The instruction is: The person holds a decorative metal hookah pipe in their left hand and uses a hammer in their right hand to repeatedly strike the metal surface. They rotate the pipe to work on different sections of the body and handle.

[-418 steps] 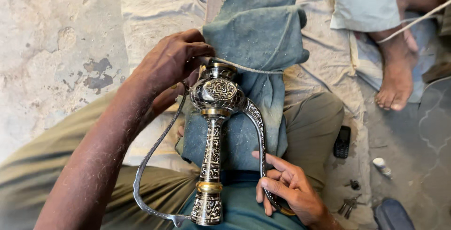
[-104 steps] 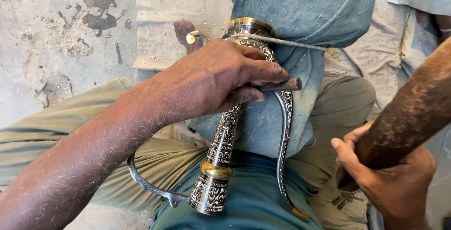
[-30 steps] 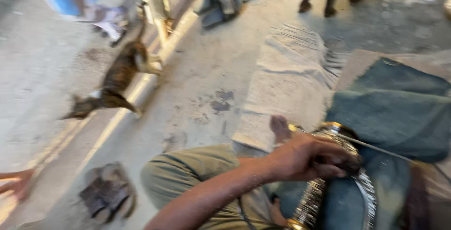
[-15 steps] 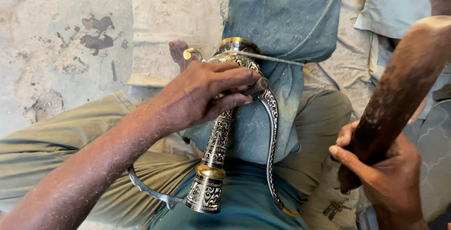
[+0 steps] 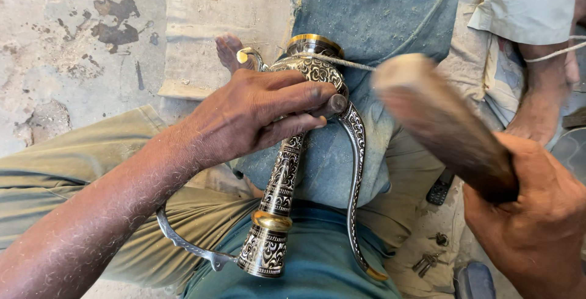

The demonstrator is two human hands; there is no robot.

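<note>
The floor is bare, stained concrete with one dark blotch at upper left. One pale sack mat lies on it, and one blue denim cloth is spread over the mat and down across the person's lap. The person sits on the floor in olive trousers, with one bare toe showing just past the work.

One engraved metal vessel lies along the lap on the denim, its round gold-rimmed top away from the person and its flared, gold-banded base near the waist. It has two curved arms: one patterned handle on the right, one plainer strip on the left. One cord crosses its top.

The left hand lies over the vessel's bulb, its grip closed around it, and the fingers also seem to pinch one small dark rod, though that is hard to make out. The right hand has its grip closed on one wooden mallet, which is raised, blurred, and clear of the vessel.

At right, one second person's bare leg and pale garment show. On the floor by the right knee lie one small dark device and a few small keys.
</note>
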